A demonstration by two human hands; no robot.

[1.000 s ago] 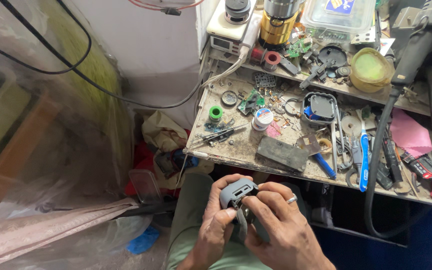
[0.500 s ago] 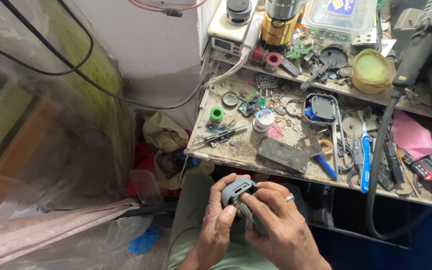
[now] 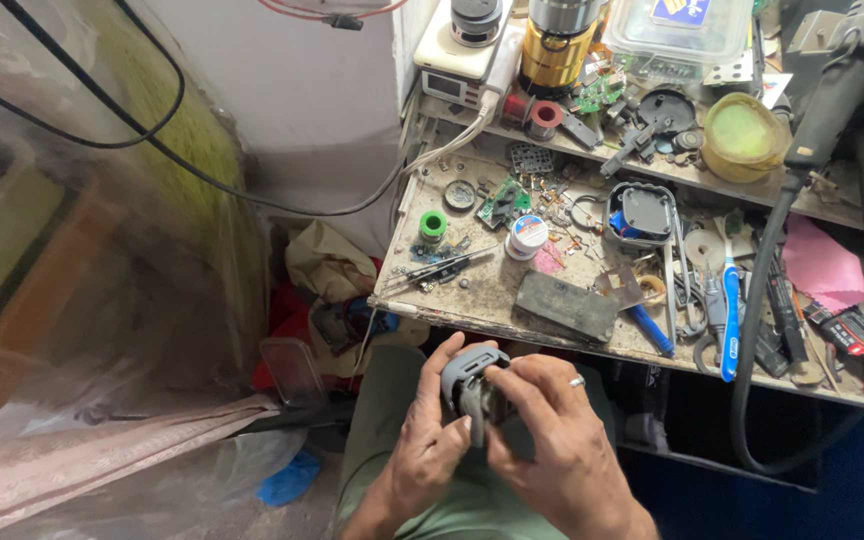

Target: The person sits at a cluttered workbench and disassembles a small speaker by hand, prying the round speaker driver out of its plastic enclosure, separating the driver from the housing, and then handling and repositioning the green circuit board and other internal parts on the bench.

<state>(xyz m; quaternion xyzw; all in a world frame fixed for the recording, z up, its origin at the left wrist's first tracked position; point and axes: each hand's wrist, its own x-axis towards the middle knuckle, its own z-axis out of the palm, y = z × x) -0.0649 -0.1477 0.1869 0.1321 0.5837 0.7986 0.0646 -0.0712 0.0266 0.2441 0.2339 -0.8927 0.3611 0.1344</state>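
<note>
Both hands hold a small grey plastic housing [image 3: 472, 385] over the person's lap, just below the desk [image 3: 492, 300] edge. The left hand [image 3: 427, 445] fingers curl closed around its left side; the right hand [image 3: 542, 430] fingers pinch its top and front. Beyond that edge, a dark square tray [image 3: 642, 213] holds a grey lid, and a yellow-green tub [image 3: 742, 130] sits farther back.
</note>
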